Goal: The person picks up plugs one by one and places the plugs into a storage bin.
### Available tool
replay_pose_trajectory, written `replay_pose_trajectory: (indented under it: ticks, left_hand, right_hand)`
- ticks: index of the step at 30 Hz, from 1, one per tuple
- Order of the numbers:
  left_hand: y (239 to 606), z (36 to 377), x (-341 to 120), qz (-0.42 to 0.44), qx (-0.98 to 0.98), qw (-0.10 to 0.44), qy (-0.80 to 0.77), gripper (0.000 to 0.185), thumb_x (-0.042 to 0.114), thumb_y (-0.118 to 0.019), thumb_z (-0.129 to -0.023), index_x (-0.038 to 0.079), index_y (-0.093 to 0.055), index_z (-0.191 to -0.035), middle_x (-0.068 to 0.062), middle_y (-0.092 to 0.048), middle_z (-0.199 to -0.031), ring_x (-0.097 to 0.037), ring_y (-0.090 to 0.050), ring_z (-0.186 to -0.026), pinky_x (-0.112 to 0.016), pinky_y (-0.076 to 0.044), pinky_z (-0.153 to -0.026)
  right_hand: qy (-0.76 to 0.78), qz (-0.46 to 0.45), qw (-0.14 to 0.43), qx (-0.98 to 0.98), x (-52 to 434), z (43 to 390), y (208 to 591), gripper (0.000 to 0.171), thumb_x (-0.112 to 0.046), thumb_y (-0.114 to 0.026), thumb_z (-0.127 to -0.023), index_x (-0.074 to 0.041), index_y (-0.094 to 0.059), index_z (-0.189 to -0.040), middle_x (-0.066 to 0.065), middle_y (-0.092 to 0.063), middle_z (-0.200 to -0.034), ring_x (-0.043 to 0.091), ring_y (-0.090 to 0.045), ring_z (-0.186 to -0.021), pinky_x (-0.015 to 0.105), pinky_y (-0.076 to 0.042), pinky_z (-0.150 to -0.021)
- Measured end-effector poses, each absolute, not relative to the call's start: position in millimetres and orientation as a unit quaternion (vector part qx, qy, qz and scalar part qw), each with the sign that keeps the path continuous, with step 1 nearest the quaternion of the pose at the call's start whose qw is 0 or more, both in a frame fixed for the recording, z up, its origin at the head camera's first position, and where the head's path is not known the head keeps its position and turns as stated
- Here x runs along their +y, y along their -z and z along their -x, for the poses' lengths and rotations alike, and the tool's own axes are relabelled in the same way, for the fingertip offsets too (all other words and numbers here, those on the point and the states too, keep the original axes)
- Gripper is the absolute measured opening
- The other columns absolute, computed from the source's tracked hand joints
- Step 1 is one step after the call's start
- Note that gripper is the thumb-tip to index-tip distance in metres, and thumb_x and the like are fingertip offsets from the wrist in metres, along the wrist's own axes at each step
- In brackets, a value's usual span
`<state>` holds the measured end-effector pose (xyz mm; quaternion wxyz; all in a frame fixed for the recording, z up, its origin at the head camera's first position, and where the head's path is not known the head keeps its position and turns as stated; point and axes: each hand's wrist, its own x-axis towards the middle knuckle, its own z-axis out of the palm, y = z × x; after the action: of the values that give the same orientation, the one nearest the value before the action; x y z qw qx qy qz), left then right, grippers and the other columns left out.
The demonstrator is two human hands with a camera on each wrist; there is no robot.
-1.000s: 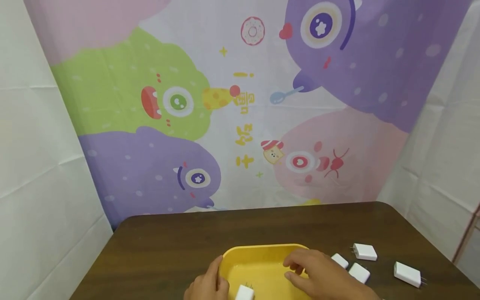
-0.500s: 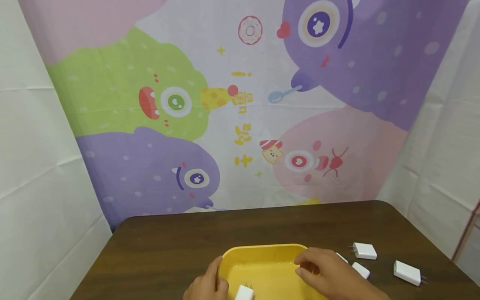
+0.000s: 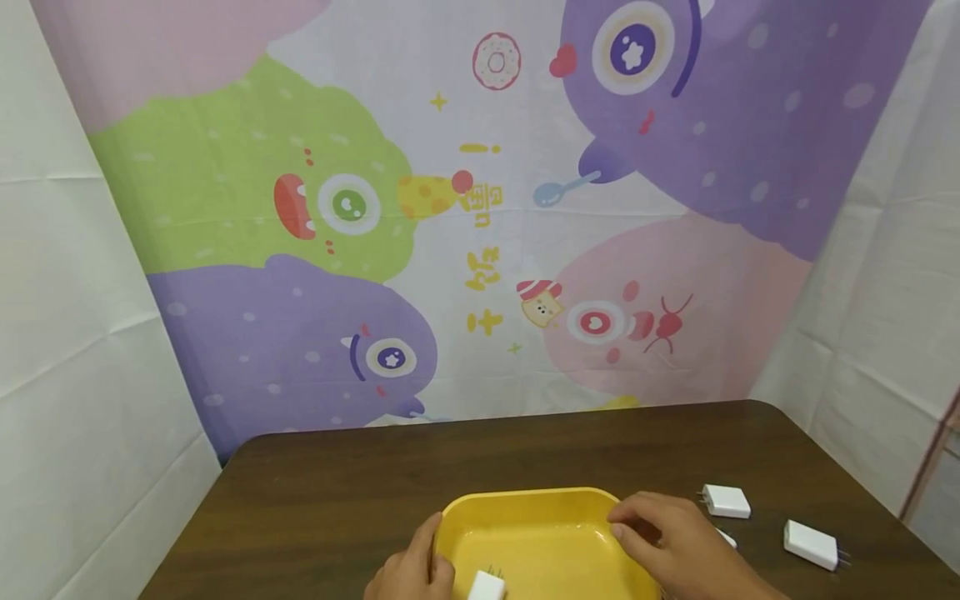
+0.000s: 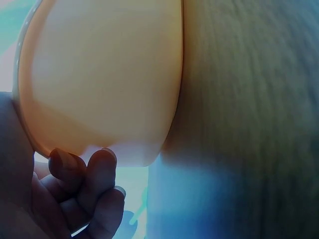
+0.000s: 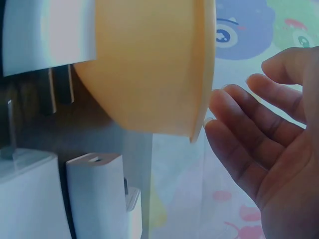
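Brown table (image 3: 337, 475), yellow tray (image 3: 525, 504), white charger (image 3: 487, 587) inside

head: bright, even, sharp | wrists: blurred, blue-tinted, overexposed patches

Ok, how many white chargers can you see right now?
4: one charger in the tray inside the yellow tray, two on the table right of it, and one mostly hidden behind the right hand. More may be hidden.

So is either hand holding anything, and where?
The left hand grips the yellow tray at its left rim; the right hand holds nothing.
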<state>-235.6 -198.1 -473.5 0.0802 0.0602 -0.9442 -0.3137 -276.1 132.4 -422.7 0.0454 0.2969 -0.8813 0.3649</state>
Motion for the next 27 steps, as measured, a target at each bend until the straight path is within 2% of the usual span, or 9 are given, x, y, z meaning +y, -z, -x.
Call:
replay_pose_trajectory:
  ticks: [14, 18, 23, 27]
  left_hand:
    - [472, 233, -197, -0.065, -0.945, 0.086, 0.308, 0.052, 0.026, -0.056, -0.089, 0.015, -0.058, -0.139, 0.002, -0.065, -0.072, -0.016, -0.048, -0.054, -0.041, -0.042, -0.055]
    - [472, 233, -197, -0.066, -0.945, 0.085, 0.308, 0.052, 0.025, -0.056, -0.088, 0.014, -0.058, -0.139, 0.002, -0.064, -0.070, -0.016, -0.047, -0.054, -0.041, -0.041, -0.054]
    - [471, 232, -196, -0.069, -0.944, 0.092, 0.309, 0.052, 0.025, -0.056, -0.088, 0.015, -0.058, -0.139, 0.002, -0.063, -0.069, -0.016, -0.047, -0.052, -0.041, -0.041, -0.053]
    - [470, 232, -196, -0.071, -0.943, 0.090, 0.314, 0.051, 0.025, -0.055, -0.089, 0.015, -0.058, -0.139, 0.001, -0.065, -0.071, -0.016, -0.047, -0.052, -0.041, -0.041, -0.053]
  right_hand:
    - [-0.392, -0.238, -0.016, -0.888, 151, 271, 427, 0.025, -0.034, -0.062, -0.099, -0.013, -0.070, -0.110, -0.003, -0.068, -0.098, 0.009, -0.062, -0.081, 0.023, -0.054, -0.072]
    - [-0.370, -0.223, -0.013, -0.902, 159, 270, 429, 0.024, -0.035, -0.063, -0.098, -0.015, -0.070, -0.108, -0.006, -0.066, -0.097, 0.006, -0.060, -0.081, 0.023, -0.053, -0.072]
    - [-0.340, -0.233, 0.018, -0.911, 168, 269, 432, 0.019, -0.031, -0.064, -0.098, -0.014, -0.070, -0.105, -0.009, -0.066, -0.093, 0.002, -0.058, -0.078, 0.024, -0.053, -0.068]
    - [-0.333, -0.209, 0.014, -0.919, 174, 268, 437, 0.020, -0.031, -0.066, -0.097, -0.014, -0.070, -0.106, -0.009, -0.066, -0.092, 0.001, -0.056, -0.077, 0.023, -0.052, -0.068]
